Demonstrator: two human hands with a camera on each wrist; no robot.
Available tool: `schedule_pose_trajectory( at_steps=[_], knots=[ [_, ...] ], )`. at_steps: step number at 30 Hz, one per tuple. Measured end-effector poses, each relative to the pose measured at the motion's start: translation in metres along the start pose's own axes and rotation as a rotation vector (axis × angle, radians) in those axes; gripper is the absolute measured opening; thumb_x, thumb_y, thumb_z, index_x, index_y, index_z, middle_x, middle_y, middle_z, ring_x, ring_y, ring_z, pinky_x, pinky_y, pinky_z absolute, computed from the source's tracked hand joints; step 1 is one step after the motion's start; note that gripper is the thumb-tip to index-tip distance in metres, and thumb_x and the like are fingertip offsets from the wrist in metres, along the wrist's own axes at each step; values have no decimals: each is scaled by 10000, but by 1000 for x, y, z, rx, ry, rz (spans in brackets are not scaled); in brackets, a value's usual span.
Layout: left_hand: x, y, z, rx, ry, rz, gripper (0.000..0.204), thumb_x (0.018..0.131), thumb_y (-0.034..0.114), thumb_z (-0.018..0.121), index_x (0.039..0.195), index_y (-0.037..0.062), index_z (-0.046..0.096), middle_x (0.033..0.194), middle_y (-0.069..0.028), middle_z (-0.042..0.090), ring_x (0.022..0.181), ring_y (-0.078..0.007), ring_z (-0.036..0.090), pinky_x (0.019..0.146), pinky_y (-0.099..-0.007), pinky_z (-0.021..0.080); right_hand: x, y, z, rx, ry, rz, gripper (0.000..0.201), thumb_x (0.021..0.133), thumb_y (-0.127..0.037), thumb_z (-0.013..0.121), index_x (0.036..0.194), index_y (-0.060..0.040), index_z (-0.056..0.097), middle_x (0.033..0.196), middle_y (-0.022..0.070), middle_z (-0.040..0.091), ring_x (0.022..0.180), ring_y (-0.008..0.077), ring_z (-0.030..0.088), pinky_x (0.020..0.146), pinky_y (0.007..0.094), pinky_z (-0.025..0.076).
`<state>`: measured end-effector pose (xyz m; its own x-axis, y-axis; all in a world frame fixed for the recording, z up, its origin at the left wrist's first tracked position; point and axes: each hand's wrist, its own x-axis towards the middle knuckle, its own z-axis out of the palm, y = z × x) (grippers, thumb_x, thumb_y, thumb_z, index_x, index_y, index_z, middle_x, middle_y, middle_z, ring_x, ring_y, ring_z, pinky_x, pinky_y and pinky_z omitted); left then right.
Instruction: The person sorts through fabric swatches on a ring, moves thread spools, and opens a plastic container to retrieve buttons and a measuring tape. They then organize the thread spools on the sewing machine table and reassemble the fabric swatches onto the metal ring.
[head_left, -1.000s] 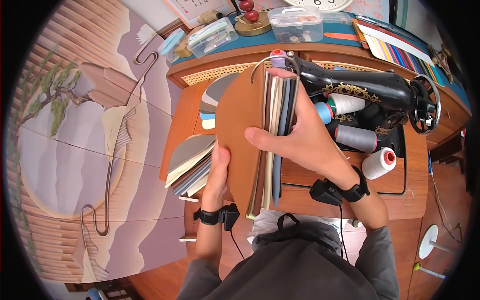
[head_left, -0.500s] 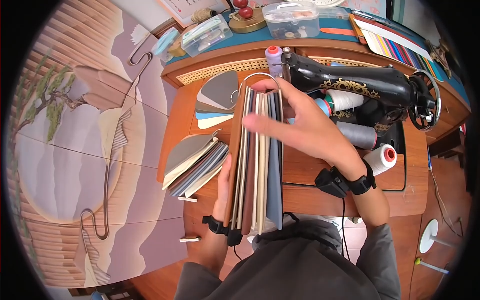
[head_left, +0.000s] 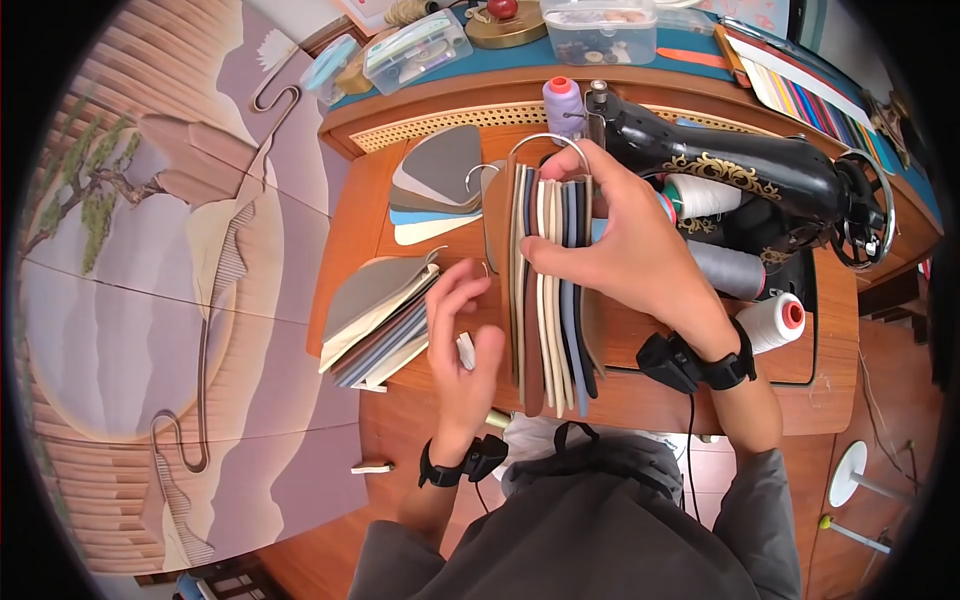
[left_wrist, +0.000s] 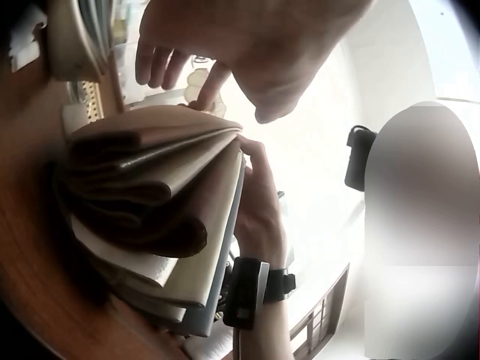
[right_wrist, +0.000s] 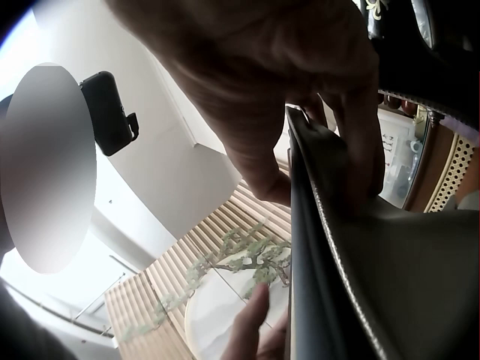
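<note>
My right hand grips a thick bundle of leather swatches near its top, thumb on the near side and fingers round the far side. A metal ring joins the swatches, which hang edge-on in brown, cream, blue and black. Just left of the bundle my left hand is raised with loosely bent fingers, holding nothing. In the left wrist view the lower ends of the swatches fan apart. The right wrist view shows a dark swatch close under my right fingers.
A second ringed swatch bundle lies left on the wooden table, with fanned swatches behind it. A black sewing machine and thread spools stand right. Plastic boxes line the back shelf; a folding screen stands left.
The bundle has turned from showing its brown face to edge-on. My left hand has let go of it and moved left, while my right hand keeps its hold.
</note>
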<state>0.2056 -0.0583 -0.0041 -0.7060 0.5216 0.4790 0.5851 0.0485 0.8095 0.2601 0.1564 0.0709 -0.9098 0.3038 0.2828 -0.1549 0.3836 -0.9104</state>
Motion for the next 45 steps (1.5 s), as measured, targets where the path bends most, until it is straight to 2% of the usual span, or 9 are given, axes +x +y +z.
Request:
schedule_pose_trajectory(
  at_steps=[1, 5, 7, 10, 17, 25, 32, 41, 45],
  knots=[
    [2, 9, 2, -69, 22, -8, 384, 867, 75, 710, 1231, 33, 594, 1368, -154, 528, 1189, -225, 527, 911, -306, 429, 0, 1, 0, 3, -2, 7, 445, 731, -138, 803, 1081, -28, 551, 1020, 38, 608, 929, 114, 596, 858, 300, 513],
    [3, 14, 6, -29, 15, -50, 347, 877, 66, 703, 1207, 28, 601, 1319, -147, 560, 1084, -202, 586, 840, -283, 466, 0, 2, 0, 13, -48, 13, 440, 736, -130, 795, 1085, -27, 549, 1022, 39, 603, 934, 118, 597, 872, 305, 511],
    [4, 10, 7, -38, 38, -28, 317, 881, 31, 692, 1186, 16, 607, 1279, -145, 579, 988, -171, 620, 760, -261, 495, -1, 2, 1, -7, -37, -28, 431, 739, -122, 790, 1084, -26, 550, 1027, 42, 598, 937, 118, 594, 882, 304, 508],
    [6, 7, 6, -37, 33, 5, 289, 889, -2, 673, 1172, 9, 613, 1266, -146, 582, 945, -158, 630, 730, -258, 513, 0, 2, 0, 24, -44, -18, 426, 741, -120, 788, 1083, -25, 550, 1032, 40, 597, 941, 116, 591, 889, 304, 507],
    [7, 6, 4, 51, 22, 50, 304, 881, -21, 672, 1179, 5, 614, 1259, -155, 593, 954, -174, 633, 733, -267, 518, 1, 3, 2, 62, -48, -18, 435, 735, -121, 793, 1089, -35, 555, 1044, 30, 600, 933, 112, 591, 875, 299, 506],
    [8, 14, 9, 10, 32, 60, 294, 901, 80, 688, 1174, 10, 604, 1268, -155, 583, 971, -174, 620, 721, -252, 508, 0, -1, 2, 95, -48, 23, 457, 737, -136, 812, 1106, -43, 560, 1040, 20, 601, 917, 109, 591, 849, 278, 504],
    [11, 8, 9, -19, 33, 21, 285, 897, 43, 680, 1171, 12, 606, 1269, -156, 579, 975, -178, 633, 697, -247, 531, -1, -4, 1, 80, -52, 52, 458, 737, -133, 817, 1105, -43, 559, 1039, 19, 602, 905, 108, 587, 839, 278, 503],
    [11, 10, 5, 31, 7, 43, 335, 857, 17, 719, 1175, 19, 615, 1278, -158, 577, 977, -192, 642, 707, -261, 555, -1, 1, 3, 55, -35, -24, 452, 741, -127, 812, 1106, -46, 559, 1024, 15, 608, 898, 102, 588, 834, 273, 500],
    [11, 14, 6, 56, 12, 12, 368, 840, 8, 730, 1186, 20, 606, 1275, -156, 586, 1010, -198, 647, 714, -262, 558, -1, -5, 1, 78, -47, 50, 442, 738, -111, 793, 1109, -46, 561, 1006, 9, 608, 899, 93, 587, 826, 263, 492]
  ],
)
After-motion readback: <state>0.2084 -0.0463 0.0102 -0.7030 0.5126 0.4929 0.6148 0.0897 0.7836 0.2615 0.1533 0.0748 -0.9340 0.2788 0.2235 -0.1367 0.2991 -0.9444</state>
